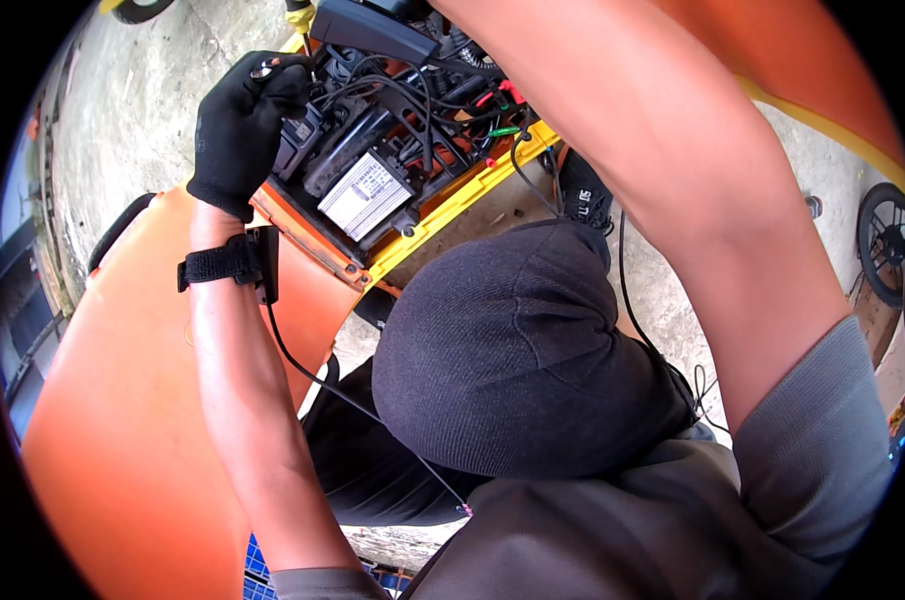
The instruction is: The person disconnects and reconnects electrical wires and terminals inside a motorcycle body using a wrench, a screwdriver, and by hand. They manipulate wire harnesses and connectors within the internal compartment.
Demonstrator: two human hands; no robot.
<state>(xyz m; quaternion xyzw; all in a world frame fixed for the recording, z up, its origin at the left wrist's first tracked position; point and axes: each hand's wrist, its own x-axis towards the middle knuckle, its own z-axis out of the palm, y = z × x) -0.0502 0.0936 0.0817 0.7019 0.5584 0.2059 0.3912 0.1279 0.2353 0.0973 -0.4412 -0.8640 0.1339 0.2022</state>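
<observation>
My left hand (243, 130), in a black glove, is at the left side of the open compartment, fingers curled together. A small shiny piece (266, 68) shows at its fingers; I cannot make out its kind. Just beyond the fingertips stands a screwdriver (301, 14) with a yellow handle, its shaft reaching down next to them. My right arm (663, 150) stretches up past the top edge, so its hand is out of sight. Below lie a box with a white label (366, 195) and a tangle of black cables (403, 105).
A yellow rim (463, 200) borders the compartment. Orange panels (133, 400) lie at left and upper right. My bent knee (513, 350) and black shoe (585, 190) are close by. A cable (313, 375) runs from my left wrist strap. One wheel (885, 240) stands far right.
</observation>
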